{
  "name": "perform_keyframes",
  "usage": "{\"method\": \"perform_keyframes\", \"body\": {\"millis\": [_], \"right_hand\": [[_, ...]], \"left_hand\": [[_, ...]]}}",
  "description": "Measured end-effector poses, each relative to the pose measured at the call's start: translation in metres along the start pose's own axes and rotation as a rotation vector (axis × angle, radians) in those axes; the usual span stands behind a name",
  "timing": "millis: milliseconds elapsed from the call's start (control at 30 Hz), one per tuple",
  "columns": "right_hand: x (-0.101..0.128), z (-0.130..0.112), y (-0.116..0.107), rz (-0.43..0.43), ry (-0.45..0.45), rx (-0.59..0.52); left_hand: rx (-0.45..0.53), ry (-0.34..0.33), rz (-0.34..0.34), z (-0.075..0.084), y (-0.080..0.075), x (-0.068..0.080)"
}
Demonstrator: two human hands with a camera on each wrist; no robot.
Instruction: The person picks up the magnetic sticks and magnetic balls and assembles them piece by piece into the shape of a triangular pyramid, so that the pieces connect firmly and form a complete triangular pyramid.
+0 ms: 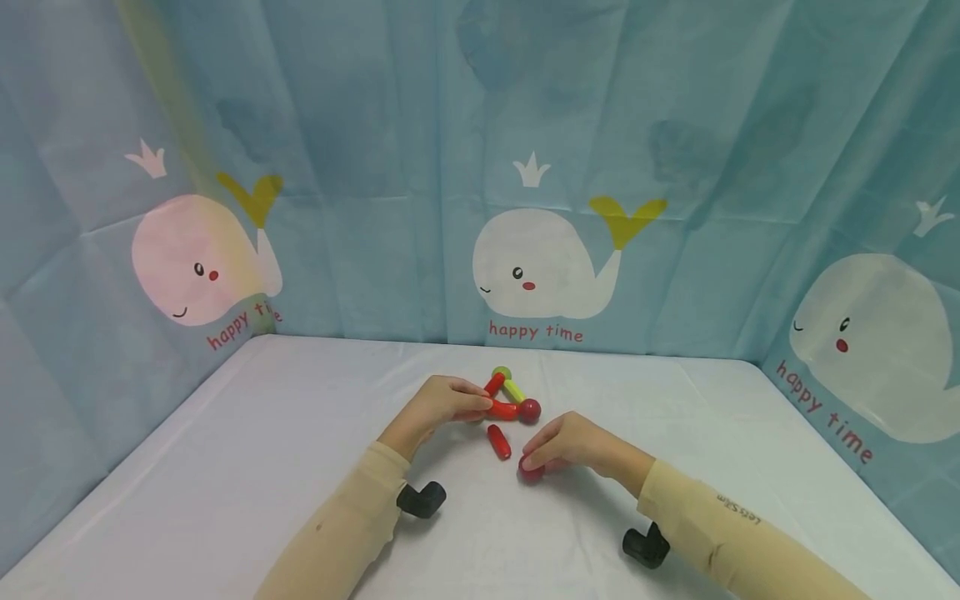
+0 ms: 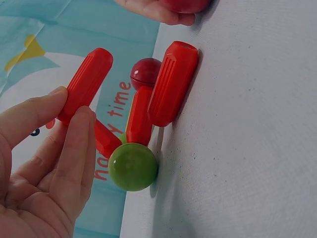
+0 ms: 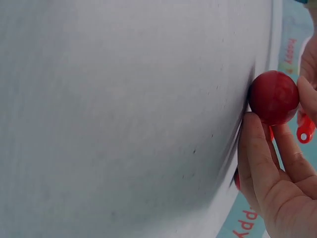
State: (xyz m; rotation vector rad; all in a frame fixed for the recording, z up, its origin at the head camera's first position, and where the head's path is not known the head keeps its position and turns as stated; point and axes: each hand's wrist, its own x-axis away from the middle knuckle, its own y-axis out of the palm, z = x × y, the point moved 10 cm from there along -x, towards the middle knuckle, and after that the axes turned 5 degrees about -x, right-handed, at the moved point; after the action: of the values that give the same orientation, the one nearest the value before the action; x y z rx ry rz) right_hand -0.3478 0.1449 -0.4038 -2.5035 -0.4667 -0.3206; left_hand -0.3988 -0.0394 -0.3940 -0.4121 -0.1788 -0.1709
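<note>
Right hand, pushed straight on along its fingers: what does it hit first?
Probably the loose red stick lying on the table, just ahead of the right hand and the red ball in its grip. Depth is unclear; it might pass just in front of it.

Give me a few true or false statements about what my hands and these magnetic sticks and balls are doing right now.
1. The right hand grips a red ball against the white table. True.
2. The left hand is empty and flat on the table. False: its fingers pinch a red stick.
3. A green ball sits at one joint of the stick structure. True.
4. A loose red stick lies on the table between the two hands. True.
5. The ball in the right hand's grip is already joined to the structure. False: it is apart from it.
</note>
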Motion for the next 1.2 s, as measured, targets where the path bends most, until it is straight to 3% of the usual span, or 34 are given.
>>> {"method": "perform_keyframes", "body": {"millis": [267,533,900,1200], "right_hand": [[0.003,-0.006,0.012,-0.038,-0.026,0.001],[0.004,-0.01,0.018,-0.036,-0.02,0.009],[0.002,-0.013,0.021,-0.031,-0.027,0.007],[0.003,-0.018,0.019,-0.018,-0.025,0.012]], "left_hand": [[0.01,0.004,-0.001,0.001,-0.004,0.002],[0.039,-0.003,0.037,0.0,-0.018,0.002],[0.122,-0.048,0.116,-0.013,-0.036,-0.004],[0.168,-0.054,0.123,-0.016,-0.038,-0.006]]}}
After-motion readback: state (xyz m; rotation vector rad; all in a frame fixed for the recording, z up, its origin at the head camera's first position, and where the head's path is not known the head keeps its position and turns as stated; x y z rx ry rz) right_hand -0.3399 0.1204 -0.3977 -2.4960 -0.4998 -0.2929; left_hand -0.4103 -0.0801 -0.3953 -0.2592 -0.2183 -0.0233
